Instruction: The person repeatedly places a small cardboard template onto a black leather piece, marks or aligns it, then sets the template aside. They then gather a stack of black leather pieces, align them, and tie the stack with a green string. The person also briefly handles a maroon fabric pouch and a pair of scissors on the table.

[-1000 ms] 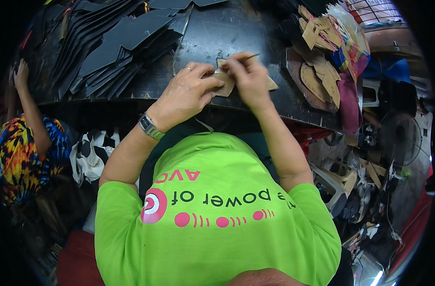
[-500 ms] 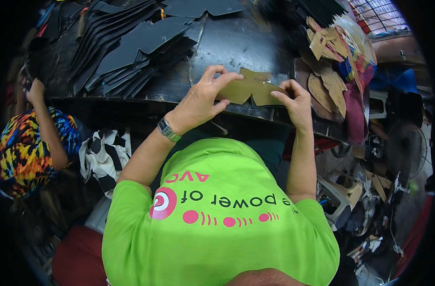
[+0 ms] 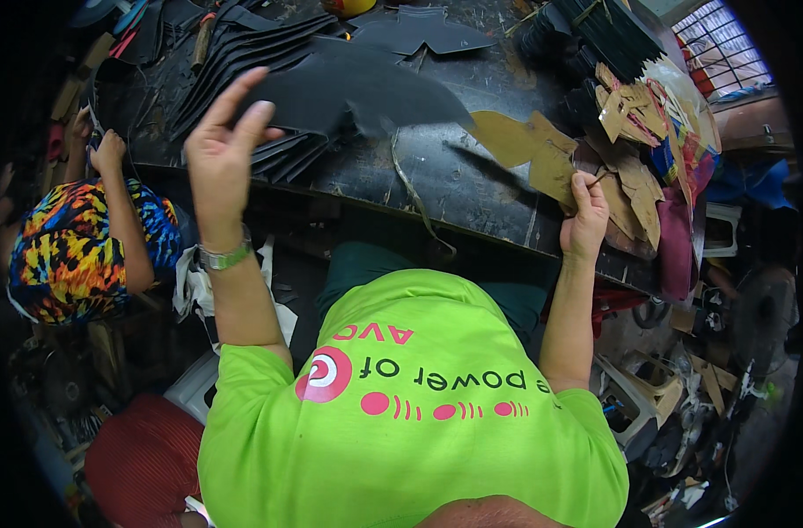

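Note:
My left hand [image 3: 227,145] is raised over the left side of the table, fingers apart. Right beside its fingertips is a black flat cut sheet [image 3: 357,92], blurred by motion, above the stack of similar pieces; no grip on it shows. My right hand [image 3: 586,211] pinches one end of a tan, wing-shaped template [image 3: 551,158]. The template's far end reaches toward the tip of the black sheet. A short thin stick [image 3: 600,178] juts out by the right fingertips; whether they hold it I cannot tell.
Fanned black pieces [image 3: 243,48] lie at the left, another black sheet [image 3: 419,33] at the back. Tan scraps [image 3: 634,189] and a dark stack [image 3: 608,35] crowd the right. A strap [image 3: 410,180] hangs over the table's front edge. A co-worker in a colourful shirt [image 3: 84,246] is at left.
My left hand has let go of the template and moved left, beside the black sheet at the stack. My right hand has carried the template a little to the right.

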Tool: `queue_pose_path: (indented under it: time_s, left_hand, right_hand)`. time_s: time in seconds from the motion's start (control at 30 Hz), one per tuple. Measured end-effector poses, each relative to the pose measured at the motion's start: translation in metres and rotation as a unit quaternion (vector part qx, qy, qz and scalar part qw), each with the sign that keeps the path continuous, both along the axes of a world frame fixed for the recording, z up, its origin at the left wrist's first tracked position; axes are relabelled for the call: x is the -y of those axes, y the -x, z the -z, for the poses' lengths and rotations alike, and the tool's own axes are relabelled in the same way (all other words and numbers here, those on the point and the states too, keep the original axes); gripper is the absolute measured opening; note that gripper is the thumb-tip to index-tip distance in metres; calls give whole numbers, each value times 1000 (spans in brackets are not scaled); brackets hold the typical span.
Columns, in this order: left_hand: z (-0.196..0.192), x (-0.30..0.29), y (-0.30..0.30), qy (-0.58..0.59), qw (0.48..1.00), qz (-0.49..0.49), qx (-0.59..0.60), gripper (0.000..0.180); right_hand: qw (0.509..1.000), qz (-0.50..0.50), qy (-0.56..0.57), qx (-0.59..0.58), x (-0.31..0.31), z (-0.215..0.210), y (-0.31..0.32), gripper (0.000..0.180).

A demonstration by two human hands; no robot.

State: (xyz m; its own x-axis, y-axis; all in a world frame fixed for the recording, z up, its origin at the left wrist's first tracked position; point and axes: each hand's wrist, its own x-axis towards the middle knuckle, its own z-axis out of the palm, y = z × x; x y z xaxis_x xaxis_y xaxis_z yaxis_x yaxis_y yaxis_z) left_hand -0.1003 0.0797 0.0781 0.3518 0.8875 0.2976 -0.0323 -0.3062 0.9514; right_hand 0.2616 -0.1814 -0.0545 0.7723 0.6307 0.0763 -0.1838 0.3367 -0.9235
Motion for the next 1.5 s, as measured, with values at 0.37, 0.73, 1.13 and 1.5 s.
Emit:
queue_pose_path:
  time_s: [0.37, 0.73, 1.13, 1.5]
  left_hand:
    - [8, -26, 4, -364, 802, -281, -380, 41]
    - [69, -10, -235, -361, 875, -22, -322, 90]
    - [126, -105, -297, -200, 848, -129, -473, 123]
    - [78, -32, -292, -215, 831, 145, -493, 113]
  right_hand:
    - [993, -21, 56, 99, -3, 0, 11, 12]
    - [986, 0, 86, 140, -8, -2, 17, 9]
    - [985, -18, 105, 138, -11, -13, 24, 11]
    - [982, -23, 110, 154, -8, -10, 23, 11]
